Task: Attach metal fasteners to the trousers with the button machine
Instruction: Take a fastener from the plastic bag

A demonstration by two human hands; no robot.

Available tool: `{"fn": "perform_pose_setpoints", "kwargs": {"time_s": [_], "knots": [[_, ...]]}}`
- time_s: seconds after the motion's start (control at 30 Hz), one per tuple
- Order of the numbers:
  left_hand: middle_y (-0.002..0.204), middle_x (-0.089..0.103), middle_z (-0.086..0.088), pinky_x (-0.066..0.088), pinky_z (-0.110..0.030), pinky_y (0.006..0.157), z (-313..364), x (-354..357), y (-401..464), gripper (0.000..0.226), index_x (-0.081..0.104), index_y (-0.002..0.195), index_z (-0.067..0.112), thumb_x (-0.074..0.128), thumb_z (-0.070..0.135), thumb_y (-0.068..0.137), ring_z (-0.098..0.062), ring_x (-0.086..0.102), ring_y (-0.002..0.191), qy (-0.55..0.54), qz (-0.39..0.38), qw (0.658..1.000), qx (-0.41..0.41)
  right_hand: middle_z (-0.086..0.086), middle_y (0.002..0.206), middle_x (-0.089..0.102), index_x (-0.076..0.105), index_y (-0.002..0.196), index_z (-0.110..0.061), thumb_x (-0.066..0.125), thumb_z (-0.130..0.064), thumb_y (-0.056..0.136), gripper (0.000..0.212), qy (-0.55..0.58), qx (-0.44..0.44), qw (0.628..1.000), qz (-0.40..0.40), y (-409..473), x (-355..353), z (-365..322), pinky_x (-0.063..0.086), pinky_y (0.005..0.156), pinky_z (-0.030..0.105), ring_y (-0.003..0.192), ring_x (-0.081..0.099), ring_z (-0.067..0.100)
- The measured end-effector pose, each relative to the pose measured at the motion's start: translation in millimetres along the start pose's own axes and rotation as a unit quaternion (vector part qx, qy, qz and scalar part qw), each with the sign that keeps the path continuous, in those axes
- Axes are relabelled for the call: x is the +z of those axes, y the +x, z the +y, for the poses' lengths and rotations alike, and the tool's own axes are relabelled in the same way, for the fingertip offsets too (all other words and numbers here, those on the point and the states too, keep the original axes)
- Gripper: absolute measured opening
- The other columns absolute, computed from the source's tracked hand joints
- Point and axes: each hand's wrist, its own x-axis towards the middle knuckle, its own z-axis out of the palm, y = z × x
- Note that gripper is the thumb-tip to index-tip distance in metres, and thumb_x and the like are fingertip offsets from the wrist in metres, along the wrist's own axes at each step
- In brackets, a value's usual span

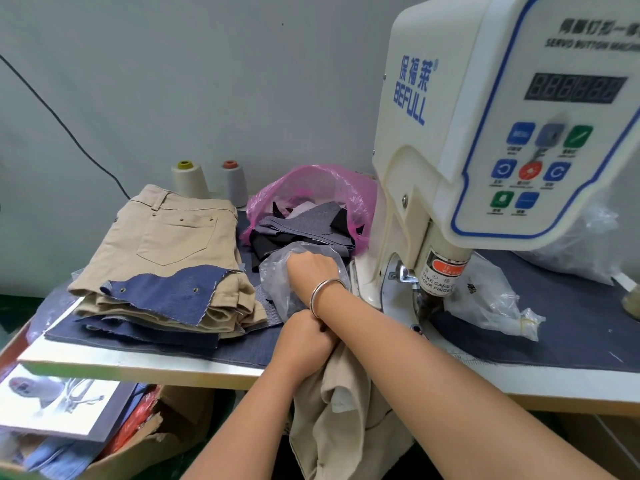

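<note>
A pair of beige trousers (341, 407) hangs over the table's front edge, and my left hand (304, 339) grips a bunch of the cloth at the top. My right hand (311, 268), with a metal bangle on its wrist, crosses over the left and reaches into a clear plastic bag (277, 285) just left of the machine. Its fingers are hidden inside the bag. The white button machine (485, 140) stands at the right, its press head (438, 282) above the dark cloth-covered table (571, 334).
A stack of folded beige trousers (166, 244) with a blue denim scrap (166, 292) lies at the left. A pink bag of fabric scraps (311, 209) and two thread cones (188, 178) stand behind. More clear bags (491, 299) lie right of the press. A cardboard box (138, 441) sits below.
</note>
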Motion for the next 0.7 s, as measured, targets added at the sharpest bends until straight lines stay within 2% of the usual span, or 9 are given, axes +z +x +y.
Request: {"fn": "perform_pose_setpoints", "kwargs": {"time_s": [0.07, 0.13, 0.2, 0.27, 0.37, 0.43, 0.53, 0.63, 0.7], "knots": [[0.067, 0.064, -0.01, 0.042, -0.038, 0.058, -1.8, 1.1, 1.3, 0.018, 0.055, 0.058, 0.014, 0.045, 0.028, 0.066, -0.03, 0.056, 0.066, 0.004, -0.005, 1.0, -0.01, 0.011, 0.114, 0.065, 0.049, 0.128, -0.001, 0.065, -0.002, 0.079, 0.051, 0.013, 0.006, 1.0, 0.006, 0.6, 3.3, 1.8, 0.039, 0.067, 0.032, 0.103, 0.063, 0.03], [0.058, 0.057, 0.0, 0.038, -0.034, 0.055, -4.4, 1.8, 1.9, 0.021, 0.048, 0.053, 0.023, 0.052, 0.021, 0.073, -0.022, 0.051, 0.057, -0.001, -0.008, 1.0, -0.015, 0.011, 0.113, 0.066, 0.051, 0.126, -0.002, 0.063, -0.003, 0.08, 0.047, 0.025, 0.01, 1.0, 0.012, 1.3, 6.4, 3.1, 0.039, 0.067, 0.032, 0.102, 0.064, 0.03], [0.055, 0.055, 0.005, 0.037, -0.033, 0.055, -6.1, 2.2, 2.3, 0.024, 0.047, 0.051, 0.024, 0.054, 0.019, 0.074, -0.018, 0.048, 0.055, -0.005, -0.006, 1.0, -0.016, 0.011, 0.111, 0.066, 0.055, 0.12, -0.005, 0.059, -0.004, 0.084, 0.037, 0.026, 0.015, 0.999, 0.032, 2.1, 9.8, 4.7, 0.039, 0.067, 0.032, 0.101, 0.064, 0.03], [0.058, 0.057, 0.002, 0.039, -0.034, 0.055, -5.3, 1.2, 2.2, 0.02, 0.048, 0.052, 0.024, 0.053, 0.022, 0.072, -0.019, 0.049, 0.057, -0.014, -0.004, 1.0, -0.012, 0.01, 0.107, 0.068, 0.06, 0.112, -0.011, 0.052, -0.011, 0.091, 0.023, 0.036, 0.02, 0.997, 0.062, -2.5, 8.5, 6.2, 0.036, 0.068, 0.03, 0.098, 0.064, 0.029], [0.055, 0.055, 0.009, 0.036, -0.031, 0.052, -3.5, -0.2, 1.4, 0.022, 0.048, 0.056, 0.025, 0.055, 0.02, 0.076, -0.009, 0.048, 0.054, -0.044, -0.002, 0.999, 0.008, 0.006, 0.094, 0.07, 0.063, 0.105, -0.014, 0.046, -0.026, 0.097, 0.022, 0.061, 0.0, 0.987, 0.149, -24.2, -0.8, 11.5, 0.032, 0.069, 0.031, 0.089, 0.063, 0.027], [0.053, 0.058, 0.012, 0.033, -0.021, 0.049, -3.9, -1.4, 1.1, 0.017, 0.051, 0.06, 0.026, 0.056, 0.021, 0.076, -0.001, 0.049, 0.052, -0.069, 0.002, 0.997, 0.019, 0.0, 0.079, 0.069, 0.068, 0.096, -0.014, 0.055, -0.028, 0.094, 0.019, 0.202, -0.018, 0.947, 0.247, -57.8, -6.2, 14.3, 0.036, 0.068, 0.027, 0.076, 0.062, 0.019], [0.07, 0.066, 0.009, 0.044, -0.025, 0.061, -5.7, -0.5, 1.5, 0.011, 0.061, 0.075, 0.024, 0.058, 0.022, 0.086, -0.004, 0.058, 0.068, -0.055, -0.004, 0.998, 0.035, -0.013, 0.061, 0.061, 0.069, 0.079, -0.026, 0.065, -0.03, 0.085, 0.008, 0.448, 0.012, 0.84, 0.306, -130.9, -4.1, 26.4, 0.042, 0.059, 0.012, 0.06, 0.058, 0.004], [0.07, 0.064, 0.006, 0.044, -0.03, 0.068, -6.3, -0.1, 1.8, 0.014, 0.059, 0.074, 0.023, 0.06, 0.024, 0.088, -0.011, 0.058, 0.073, -0.045, 0.006, 0.998, 0.033, -0.009, 0.057, 0.061, 0.069, 0.076, -0.029, 0.066, -0.031, 0.084, 0.008, 0.536, 0.093, 0.784, 0.298, -184.7, 9.7, 53.2, 0.043, 0.052, 0.014, 0.051, 0.054, 0.003], [0.071, 0.064, 0.006, 0.044, -0.032, 0.069, -5.7, 0.2, 1.2, 0.015, 0.059, 0.073, 0.023, 0.061, 0.022, 0.088, -0.013, 0.058, 0.074, -0.04, 0.01, 0.999, 0.033, -0.008, 0.052, 0.058, 0.069, 0.076, -0.024, 0.066, -0.022, 0.084, 0.009, 0.561, 0.152, 0.747, 0.322, -195.3, 15.3, 74.5, 0.042, 0.051, 0.016, 0.046, 0.049, 0.003]]}}
